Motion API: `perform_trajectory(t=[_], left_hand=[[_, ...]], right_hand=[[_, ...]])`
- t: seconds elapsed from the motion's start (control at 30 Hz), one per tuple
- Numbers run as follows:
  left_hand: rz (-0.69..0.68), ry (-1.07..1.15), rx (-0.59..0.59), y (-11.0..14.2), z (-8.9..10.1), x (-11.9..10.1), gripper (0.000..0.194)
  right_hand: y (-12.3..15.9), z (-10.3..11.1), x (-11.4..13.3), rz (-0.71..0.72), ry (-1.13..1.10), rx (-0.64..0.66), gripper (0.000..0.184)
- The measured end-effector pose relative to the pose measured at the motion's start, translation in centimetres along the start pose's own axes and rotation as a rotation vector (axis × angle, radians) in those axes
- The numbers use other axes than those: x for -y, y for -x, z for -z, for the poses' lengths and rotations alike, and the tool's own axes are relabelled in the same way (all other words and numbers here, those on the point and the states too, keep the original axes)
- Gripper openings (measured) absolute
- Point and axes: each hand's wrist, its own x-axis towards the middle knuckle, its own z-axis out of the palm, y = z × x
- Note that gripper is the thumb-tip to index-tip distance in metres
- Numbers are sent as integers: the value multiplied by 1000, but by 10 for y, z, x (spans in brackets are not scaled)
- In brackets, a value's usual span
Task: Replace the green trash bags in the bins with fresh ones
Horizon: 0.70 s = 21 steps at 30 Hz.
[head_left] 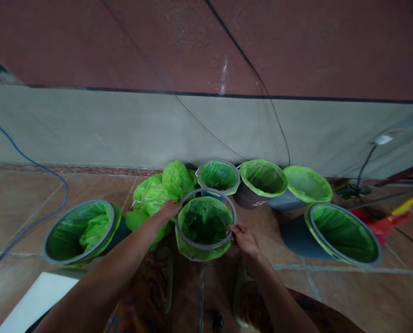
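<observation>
In front of me stands a bin lined with a green plastic bag (202, 222), the bag's edge folded outward over the top. A grey rim ring (233, 207) sits around the bin's mouth, its back part standing apart from the bag's edge. My left hand (169, 209) grips the ring at its left side, the fingers partly hidden. On the opposite side my right hand (245, 238) pinches the ring between thumb and fingers. Just behind is another lined bin with a grey rim (218, 176). Bunched green bags (157, 194) lie beside my left hand.
A tilted lined bin (114, 222) at left has a crumpled bag inside. More lined bins (261, 178), (305, 185) stand along the wall, and another bin (305, 236) leans at right. A blue cable (36, 162) crosses the left floor. A white box-like object (41, 296) sits lower left.
</observation>
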Motion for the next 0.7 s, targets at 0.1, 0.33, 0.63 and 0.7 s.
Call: perform_trajectory(t=[0.1, 0.33, 0.63, 0.7], left_hand=[[-51, -242, 24, -3, -9, 11, 20], [-58, -471, 11, -22, -18, 15, 18], [-44, -571, 31, -18, -19, 22, 22], [-48, -575, 35, -16, -20, 22, 21]], right_hand=[[-4, 2, -4, -16, 82, -3, 36], [-13, 4, -9, -71, 156, -19, 28], [-7, -2, -12, -138, 195, -56, 25], [-6, 0, -15, -124, 214, -73, 24]])
